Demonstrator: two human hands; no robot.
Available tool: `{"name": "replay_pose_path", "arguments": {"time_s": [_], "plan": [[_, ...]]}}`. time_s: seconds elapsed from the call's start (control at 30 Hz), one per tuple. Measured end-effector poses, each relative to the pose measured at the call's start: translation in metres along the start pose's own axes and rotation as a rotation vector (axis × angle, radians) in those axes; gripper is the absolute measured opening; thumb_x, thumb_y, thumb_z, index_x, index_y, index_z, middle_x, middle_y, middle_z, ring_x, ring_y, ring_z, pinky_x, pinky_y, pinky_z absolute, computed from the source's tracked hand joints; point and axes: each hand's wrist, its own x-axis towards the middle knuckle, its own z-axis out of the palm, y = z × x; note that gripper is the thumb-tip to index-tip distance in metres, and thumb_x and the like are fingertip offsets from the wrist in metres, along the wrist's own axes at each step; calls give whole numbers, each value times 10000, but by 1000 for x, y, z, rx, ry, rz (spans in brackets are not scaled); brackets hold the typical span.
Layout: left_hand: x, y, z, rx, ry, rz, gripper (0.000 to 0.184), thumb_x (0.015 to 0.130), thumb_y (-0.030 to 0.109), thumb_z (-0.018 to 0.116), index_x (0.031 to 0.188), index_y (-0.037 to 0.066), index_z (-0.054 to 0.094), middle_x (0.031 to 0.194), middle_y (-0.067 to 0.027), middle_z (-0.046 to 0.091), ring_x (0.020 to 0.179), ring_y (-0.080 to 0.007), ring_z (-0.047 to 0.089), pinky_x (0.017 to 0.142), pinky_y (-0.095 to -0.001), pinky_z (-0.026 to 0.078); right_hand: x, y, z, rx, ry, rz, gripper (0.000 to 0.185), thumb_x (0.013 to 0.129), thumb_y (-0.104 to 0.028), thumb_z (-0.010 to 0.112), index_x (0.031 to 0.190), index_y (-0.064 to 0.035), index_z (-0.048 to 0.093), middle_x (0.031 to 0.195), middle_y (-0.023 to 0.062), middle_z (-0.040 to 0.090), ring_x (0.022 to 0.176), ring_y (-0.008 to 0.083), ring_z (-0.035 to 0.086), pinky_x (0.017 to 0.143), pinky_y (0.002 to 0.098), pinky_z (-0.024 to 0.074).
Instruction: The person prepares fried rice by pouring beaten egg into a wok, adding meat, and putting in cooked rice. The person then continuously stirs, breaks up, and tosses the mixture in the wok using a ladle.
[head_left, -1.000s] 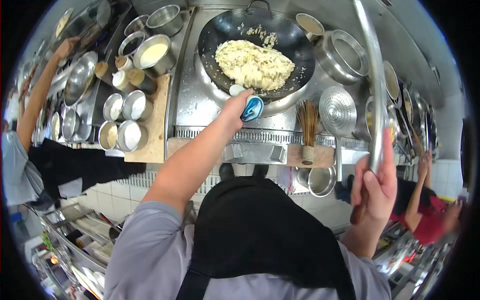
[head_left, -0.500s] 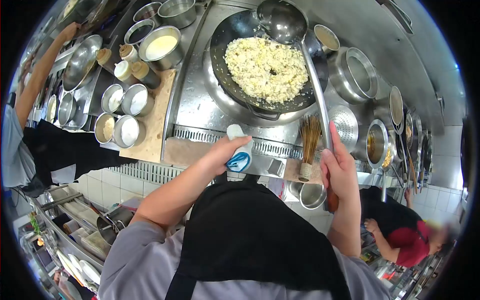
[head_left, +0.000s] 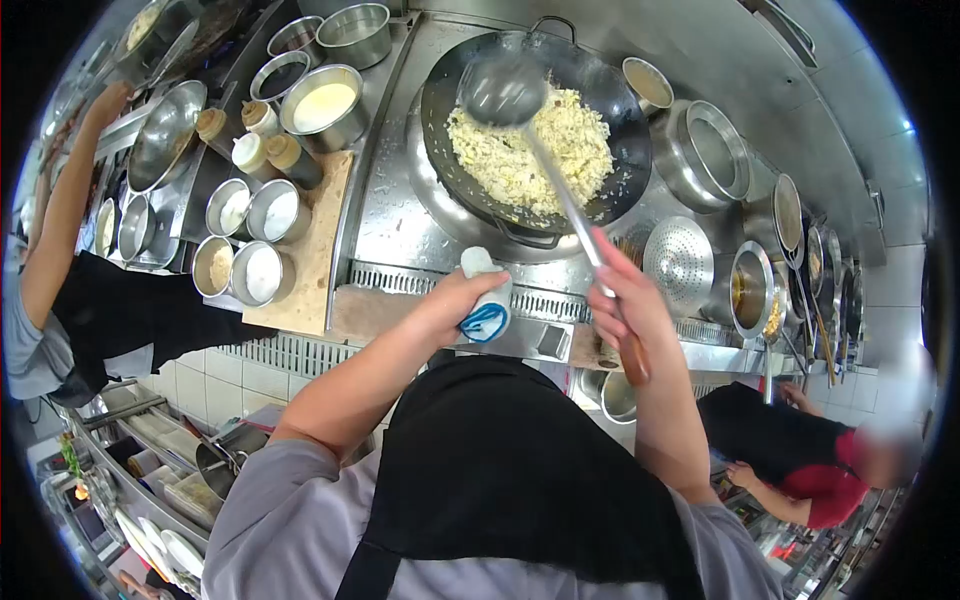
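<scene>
My right hand (head_left: 632, 308) is closed around the handle of a long metal ladle (head_left: 503, 92). The ladle's bowl, blurred by motion, hangs over the upper left of the wok (head_left: 625, 150). Inside the wok lies a heap of fried rice with egg (head_left: 560, 150). My left hand (head_left: 450, 306) grips a folded white cloth with blue stripes (head_left: 486, 322), close to the stove's front edge and below the wok's near handle (head_left: 525, 238). A bamboo brush (head_left: 628, 247) is mostly hidden behind my right hand and the ladle handle.
Left of the stove stand seasoning tins (head_left: 263, 272), squeeze bottles (head_left: 292, 160) and a pot of pale yellow liquid (head_left: 325, 105). To the right are a perforated skimmer (head_left: 680, 265) and stacked metal bowls (head_left: 715, 150). Co-workers (head_left: 780, 440) stand on both sides.
My right hand has moved left and up, swinging the ladle bowl from the wok's top right to its upper left. The rice has shifted a little. My left hand keeps the cloth.
</scene>
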Motion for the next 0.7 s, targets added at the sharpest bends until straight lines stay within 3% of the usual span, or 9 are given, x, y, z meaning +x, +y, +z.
{"name": "replay_pose_path", "arguments": {"time_s": [0.03,0.1,0.2,0.27,0.3,0.4,0.53,0.63,0.7], "plan": [[0,-2,0,18,-17,-5,381,870,268,672,1129,13,558,957,-57,628,803,-137,621,654,-296,520,10,7,-3,7,4,0,560,967,-134,470,1485,-252,293,633,4,465,416,91,418,387,215,352],[-4,6,5,33,-33,-9,379,869,264,673,1127,11,558,953,-59,626,805,-140,620,662,-305,523,26,10,-1,-620,215,-88,552,967,-147,471,1483,-252,304,643,17,481,420,98,433,416,240,384],[-10,0,-3,-4,56,46,365,870,250,668,1120,4,567,974,-76,641,815,-154,633,672,-313,527,-9,28,-31,-1393,415,-850,572,937,-83,474,1478,-194,325,596,-21,444,407,65,389,393,219,372],[-16,2,-10,-34,63,30,366,871,254,667,1118,3,570,971,-76,645,800,-155,636,660,-308,527,-89,-3,19,-787,383,-226,575,935,-80,471,1480,-187,319,612,-20,439,397,67,373,381,198,349],[-18,3,-12,-64,68,17,367,871,259,666,1117,2,572,969,-75,649,784,-157,640,649,-303,527,-96,0,14,-787,377,-227,575,935,-80,471,1480,-187,319,612,-20,439,397,67,373,381,198,349],[-11,4,-13,-84,87,27,325,885,271,652,1064,5,599,908,-66,654,720,-149,636,606,-288,522,-87,7,-4,-189,215,98,563,945,-77,469,1477,-183,321,591,-3,414,398,75,361,356,222,295],[-1,14,4,-85,83,78,297,900,285,636,1011,10,616,863,-57,654,699,-144,632,607,-296,522,-11,20,-14,-586,277,-86,573,942,-125,520,1476,-193,327,656,-7,493,430,71,410,399,226,364],[0,17,4,-92,98,73,314,909,314,619,998,13,613,833,-58,650,664,-152,631,588,-309,526,-10,7,-11,-948,530,-375,576,935,-145,546,1469,-210,339,701,28,556,485,88,479,466,259,434],[-1,14,-7,-150,51,14,341,891,293,645,1071,13,568,903,-64,636,752,-155,628,646,-294,521,-3,1,-34,-1146,672,-575,571,925,-155,527,1459,-174,325,1023,210,670,680,339,664,641,397,526]]}}
